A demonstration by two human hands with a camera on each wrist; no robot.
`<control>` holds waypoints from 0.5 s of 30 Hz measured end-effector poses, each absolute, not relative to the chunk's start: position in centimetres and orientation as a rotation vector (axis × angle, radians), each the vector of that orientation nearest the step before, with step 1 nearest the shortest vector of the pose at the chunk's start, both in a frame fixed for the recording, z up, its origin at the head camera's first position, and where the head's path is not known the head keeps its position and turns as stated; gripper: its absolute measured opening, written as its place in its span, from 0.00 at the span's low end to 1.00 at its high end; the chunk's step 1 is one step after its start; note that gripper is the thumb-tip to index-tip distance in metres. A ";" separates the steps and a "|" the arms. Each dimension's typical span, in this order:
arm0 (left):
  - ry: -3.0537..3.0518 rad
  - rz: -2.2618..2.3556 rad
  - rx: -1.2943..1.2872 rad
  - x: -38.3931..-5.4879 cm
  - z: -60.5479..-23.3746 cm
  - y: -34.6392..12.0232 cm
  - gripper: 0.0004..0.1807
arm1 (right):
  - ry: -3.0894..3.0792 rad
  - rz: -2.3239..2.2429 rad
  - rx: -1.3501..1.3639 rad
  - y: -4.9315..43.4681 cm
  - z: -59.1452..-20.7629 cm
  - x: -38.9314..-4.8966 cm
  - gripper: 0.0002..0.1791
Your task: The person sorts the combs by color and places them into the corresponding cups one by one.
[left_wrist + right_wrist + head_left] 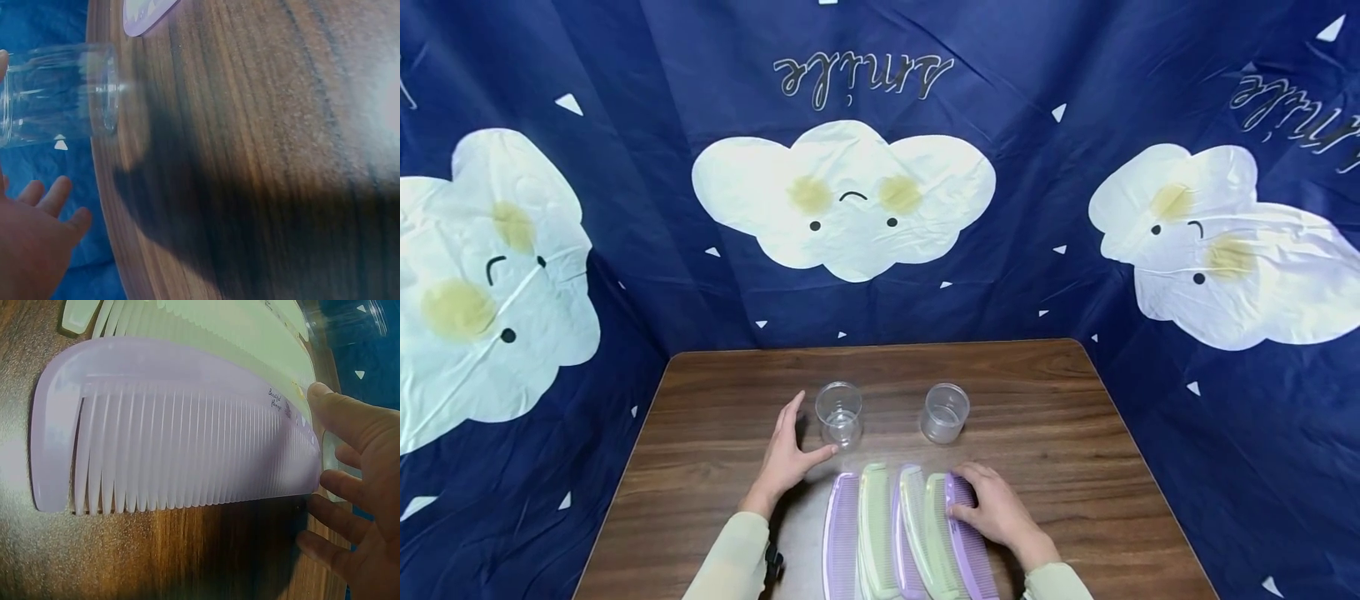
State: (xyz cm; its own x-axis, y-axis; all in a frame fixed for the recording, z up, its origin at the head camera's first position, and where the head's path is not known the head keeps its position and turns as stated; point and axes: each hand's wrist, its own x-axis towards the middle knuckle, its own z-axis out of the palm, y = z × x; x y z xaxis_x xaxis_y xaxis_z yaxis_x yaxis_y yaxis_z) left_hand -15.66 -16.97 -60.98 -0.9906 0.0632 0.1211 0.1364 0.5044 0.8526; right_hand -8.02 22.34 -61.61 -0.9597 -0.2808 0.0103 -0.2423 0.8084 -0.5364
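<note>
My left hand (786,462) is held with thumb and fingers spread beside the left clear plastic cup (839,415). In the left wrist view, the left hand (34,234) is near the upright cup (59,94); a gap shows on its finger side. My right hand (996,508) is at the far end of the rightmost purple comb (973,550). In the right wrist view, that comb (187,425) lies on the table, with the thumb and loosely extended fingers of the right hand (362,487) around its end. Whether they press it is unclear.
Several green and purple combs, among them a green comb (880,533) and a left purple comb (841,533), lie side by side, partly overlapping. A second clear cup (945,412) stands farther back on the wooden table (700,442). Blue cloud-print cloth (1030,308) hangs around the table.
</note>
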 end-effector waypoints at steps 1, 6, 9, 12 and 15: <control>-2.659 -1.522 -0.175 -15.7 -61.0 -17.0 0.66 | 2.914 -0.855 -0.414 22.3 -61.6 -8.0 0.37; -2.653 -1.525 -0.168 -15.9 -61.0 -16.9 0.66 | 2.914 -0.844 -0.412 22.3 -61.6 -8.0 0.38; -2.656 -1.521 -0.173 -16.1 -60.9 -16.9 0.66 | 2.917 -0.830 -0.421 22.3 -61.6 -8.1 0.38; -2.662 -1.515 -0.187 -16.3 -60.9 -16.9 0.67 | 2.920 -0.814 -0.440 22.2 -61.7 -8.2 0.37; -2.668 -1.508 -0.194 -16.5 -60.8 -16.7 0.66 | 2.918 -0.801 -0.456 22.1 -61.7 -8.3 0.38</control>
State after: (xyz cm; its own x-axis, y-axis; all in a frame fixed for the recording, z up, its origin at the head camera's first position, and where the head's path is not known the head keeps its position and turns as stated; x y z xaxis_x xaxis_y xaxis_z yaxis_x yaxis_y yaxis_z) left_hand -16.51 -16.75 -60.85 -0.9895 0.0747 0.1237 0.1445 0.5102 0.8478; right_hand -8.33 22.11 -61.75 -0.9523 -0.3050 0.0006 -0.2626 0.8187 -0.5106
